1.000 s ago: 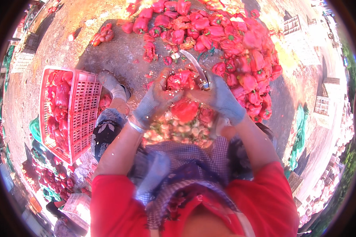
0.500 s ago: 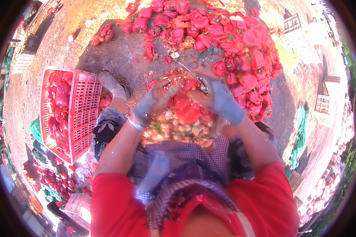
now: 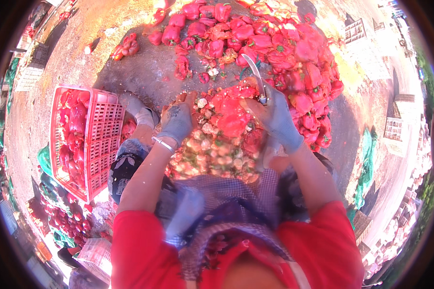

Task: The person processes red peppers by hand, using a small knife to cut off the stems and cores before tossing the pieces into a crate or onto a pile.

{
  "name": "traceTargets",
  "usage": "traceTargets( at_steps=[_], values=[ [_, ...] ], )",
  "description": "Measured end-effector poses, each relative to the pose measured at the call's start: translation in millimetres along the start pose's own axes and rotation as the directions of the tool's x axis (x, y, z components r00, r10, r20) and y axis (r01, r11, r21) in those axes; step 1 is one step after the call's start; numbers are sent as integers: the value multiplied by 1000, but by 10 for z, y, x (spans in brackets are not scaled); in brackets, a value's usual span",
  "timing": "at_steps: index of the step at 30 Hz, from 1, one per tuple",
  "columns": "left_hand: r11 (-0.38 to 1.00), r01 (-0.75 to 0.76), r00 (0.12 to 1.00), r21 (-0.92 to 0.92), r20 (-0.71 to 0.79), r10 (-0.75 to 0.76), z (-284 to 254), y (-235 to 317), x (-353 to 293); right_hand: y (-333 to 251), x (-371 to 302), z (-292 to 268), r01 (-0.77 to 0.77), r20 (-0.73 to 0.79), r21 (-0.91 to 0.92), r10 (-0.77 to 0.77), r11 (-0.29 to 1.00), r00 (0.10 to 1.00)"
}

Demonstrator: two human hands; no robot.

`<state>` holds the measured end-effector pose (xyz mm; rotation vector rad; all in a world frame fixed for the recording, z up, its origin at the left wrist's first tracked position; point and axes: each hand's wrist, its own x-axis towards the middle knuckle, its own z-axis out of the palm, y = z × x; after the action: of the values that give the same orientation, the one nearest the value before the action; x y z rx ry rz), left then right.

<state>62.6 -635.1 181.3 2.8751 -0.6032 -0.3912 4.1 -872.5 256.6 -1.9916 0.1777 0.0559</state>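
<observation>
My right hand [image 3: 274,118], in a grey glove with bare fingertips, is closed around a small curved knife [image 3: 255,71]. Its blade points up and to the left. Close by its thumb lies a bright red pepper [image 3: 232,118] above the scraps; whether the hand touches it I cannot tell. My left hand [image 3: 177,119], gloved alike, is at the left edge of the scraps with its fingers curled in. What it holds, if anything, is hidden. Between my legs spreads a heap of pale pepper cores and red scraps [image 3: 210,149], blurred toward me.
A large pile of red peppers [image 3: 301,77] curves across the far side and right. To the left stands a pink slatted crate [image 3: 103,139] with peppers in it. Green netting [image 3: 366,164] lies at the right, and pale crates [image 3: 364,45] stand farther off.
My left hand has moved left and away from the middle, with its fingers curled. The right hand has risen slightly to the right, and the knife blade now points more upward.
</observation>
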Motion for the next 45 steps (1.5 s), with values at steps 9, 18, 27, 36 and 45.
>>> traceTargets(
  at_steps=[9,18,27,36,45],
  values=[
    [64,-144,962,-988,-124,245,-162,235,103,90,68,118,98,-112,-127,-112,987,987],
    [-322,119,984,-939,67,166,138,172,-90,-180,24,366,-54,64,284,37,957,997],
    [-651,-464,852,-601,-102,-513,-608,-908,-27,-72,91,181,-80,-8,262,85,962,996],
    [-448,-661,476,-601,125,-870,-812,-1805,-99,-49,-4,45,-52,-89,286,80,957,993],
    [-155,11,886,-988,82,-456,27,-354,511,124,-221,-696,30,-367,542,204,840,907]
  ],
)
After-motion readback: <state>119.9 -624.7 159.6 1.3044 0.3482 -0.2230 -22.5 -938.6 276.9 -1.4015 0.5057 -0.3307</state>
